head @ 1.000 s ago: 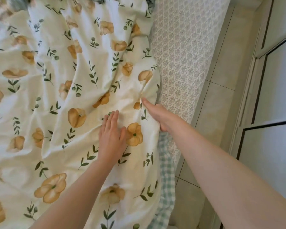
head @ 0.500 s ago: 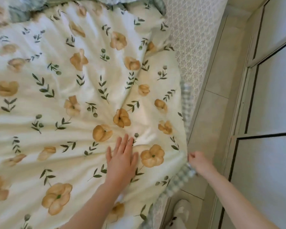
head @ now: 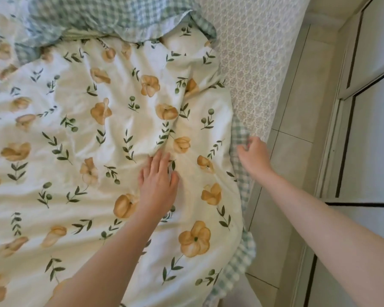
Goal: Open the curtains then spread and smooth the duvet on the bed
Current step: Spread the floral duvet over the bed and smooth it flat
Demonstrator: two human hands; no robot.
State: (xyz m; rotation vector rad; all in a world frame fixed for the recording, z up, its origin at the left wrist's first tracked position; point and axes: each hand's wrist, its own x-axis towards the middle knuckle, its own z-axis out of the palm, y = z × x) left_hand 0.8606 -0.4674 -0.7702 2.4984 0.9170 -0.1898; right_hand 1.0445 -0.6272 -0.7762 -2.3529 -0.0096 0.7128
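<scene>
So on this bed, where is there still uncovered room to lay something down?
One bare strip: the patterned mattress, bordered by the floral duvet edge and the tiled floor. It narrows toward the right hand, which grips the gingham edge. The left hand presses flat on the duvet; the folded-back gingham underside crowds the far end.

There is a single view, from a wide-angle camera worn on the person's head. It looks forward and steeply down onto the bed's right edge, close enough that both forearms reach in from the bottom of the frame. The duvet (head: 102, 151) fills the left and centre, the bare mattress (head: 253, 69) runs up the middle right, and the tiled floor (head: 297, 138) lies at right. Straight lines there bow, probably from lens distortion, and the corners look soft.
</scene>
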